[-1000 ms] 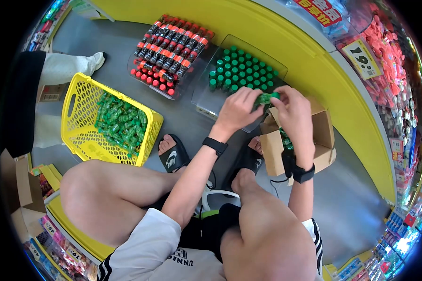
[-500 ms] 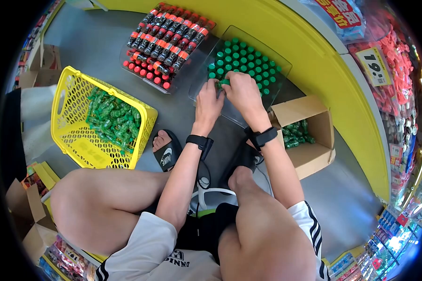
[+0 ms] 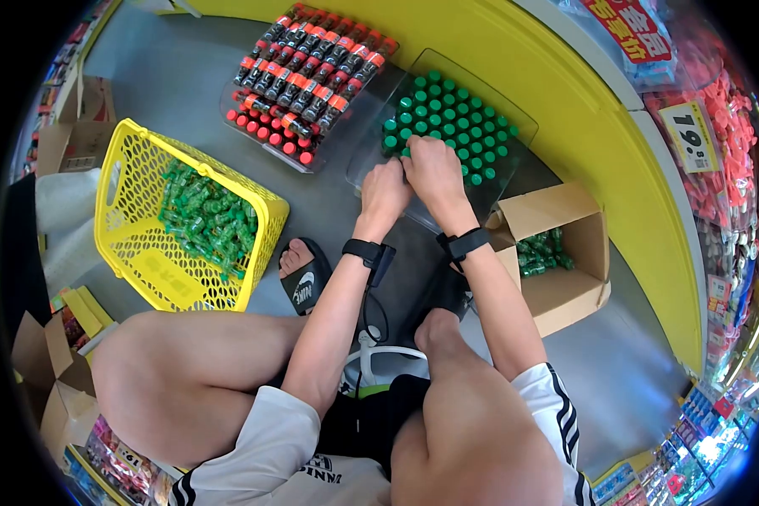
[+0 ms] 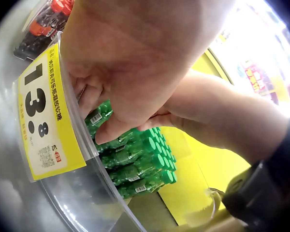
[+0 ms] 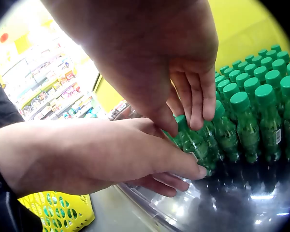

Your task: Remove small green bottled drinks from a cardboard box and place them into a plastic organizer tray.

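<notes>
Small green bottles (image 3: 462,124) with green caps stand upright in rows inside a clear plastic tray (image 3: 367,160). Both hands meet at the tray's near left part. In the right wrist view, my right hand (image 5: 159,72) pinches one green bottle (image 5: 195,147) near its cap, and this bottle leans at the end of a row. My left hand (image 5: 111,150) has its thumb on the lower part of the same bottle, its other fingers below. From the left wrist, the left hand (image 4: 130,63) reaches over the tray wall, where a price card (image 4: 46,116) hangs.
A yellow basket (image 3: 270,223) with many green bottles stands at left. At right, an open cardboard box (image 3: 569,295) holds more of them. Dark bottles with red caps (image 3: 304,80) fill another tray at the back. A yellow shelf base (image 3: 557,110) curves behind.
Both hands have moved left from beside the cardboard box, with a green bottle between them, down to the tray's near left part. Over the last half second they have lowered slightly there.
</notes>
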The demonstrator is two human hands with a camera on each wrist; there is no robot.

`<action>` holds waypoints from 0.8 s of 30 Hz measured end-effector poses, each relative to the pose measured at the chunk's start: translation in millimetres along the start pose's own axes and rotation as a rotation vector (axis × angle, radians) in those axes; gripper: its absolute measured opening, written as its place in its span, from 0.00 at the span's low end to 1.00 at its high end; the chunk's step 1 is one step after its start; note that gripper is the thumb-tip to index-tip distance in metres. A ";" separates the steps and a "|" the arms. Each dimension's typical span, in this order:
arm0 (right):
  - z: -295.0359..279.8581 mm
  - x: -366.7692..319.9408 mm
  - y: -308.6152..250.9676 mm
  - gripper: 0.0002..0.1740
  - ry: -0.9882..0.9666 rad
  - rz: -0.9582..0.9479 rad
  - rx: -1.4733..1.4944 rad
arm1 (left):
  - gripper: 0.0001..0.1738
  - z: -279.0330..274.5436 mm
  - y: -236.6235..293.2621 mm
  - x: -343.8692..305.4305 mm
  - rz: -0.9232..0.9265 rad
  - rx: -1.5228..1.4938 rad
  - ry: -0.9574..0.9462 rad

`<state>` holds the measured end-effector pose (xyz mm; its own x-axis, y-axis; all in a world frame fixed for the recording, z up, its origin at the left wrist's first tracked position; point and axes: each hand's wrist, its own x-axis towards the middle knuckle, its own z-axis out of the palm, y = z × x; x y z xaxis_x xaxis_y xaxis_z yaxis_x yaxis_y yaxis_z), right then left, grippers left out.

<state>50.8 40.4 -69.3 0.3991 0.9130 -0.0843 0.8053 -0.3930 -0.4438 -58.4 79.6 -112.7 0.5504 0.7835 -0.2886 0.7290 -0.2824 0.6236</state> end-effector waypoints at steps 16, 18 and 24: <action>8.0 3.7 -1.2 0.13 0.010 -0.020 -0.057 | 0.17 -1.6 -1.8 3.2 -0.004 0.022 -0.059; 7.3 3.7 -1.4 0.13 0.000 -0.012 -0.066 | 0.18 -1.8 -0.1 3.1 -0.021 0.012 -0.045; 9.2 3.6 -0.4 0.12 0.015 -0.017 -0.066 | 0.16 -6.4 1.6 2.3 -0.011 -0.003 -0.004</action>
<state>47.9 44.9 -77.7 0.3910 0.9182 -0.0633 0.8393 -0.3840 -0.3849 -58.5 84.5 -107.8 0.5439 0.7842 -0.2988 0.7339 -0.2719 0.6225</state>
